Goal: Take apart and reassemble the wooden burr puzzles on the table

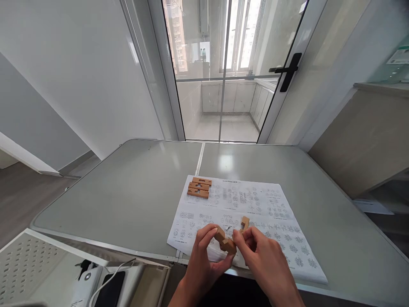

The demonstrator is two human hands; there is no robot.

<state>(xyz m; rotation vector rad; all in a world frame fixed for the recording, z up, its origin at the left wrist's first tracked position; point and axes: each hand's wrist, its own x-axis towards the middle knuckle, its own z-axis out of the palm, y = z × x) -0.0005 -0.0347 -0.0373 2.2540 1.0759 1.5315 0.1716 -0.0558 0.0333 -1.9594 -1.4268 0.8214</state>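
Observation:
Between the thumb and fingers of my left hand (206, 253) is a notched wooden puzzle piece (227, 245), tilted above the paper sheet. My right hand (260, 251) is closed, its thumb and fingertips pinching at the right end of that same piece. A second notched wooden piece (245, 222) shows just beyond my right fingers; its lower part is hidden, and I cannot tell whether it touches them. Under both hands lies a white sheet (255, 200) printed with small diagrams. Several slotted wooden bars (198, 187) rest side by side on its upper left corner.
The grey table (128, 192) has a seam down its middle. At lower left, a white perforated rack (35, 260) holds a white device (86, 285), a dark phone (110, 290) and a cable. A glass door (220, 98) with a black handle (289, 72) stands behind the table.

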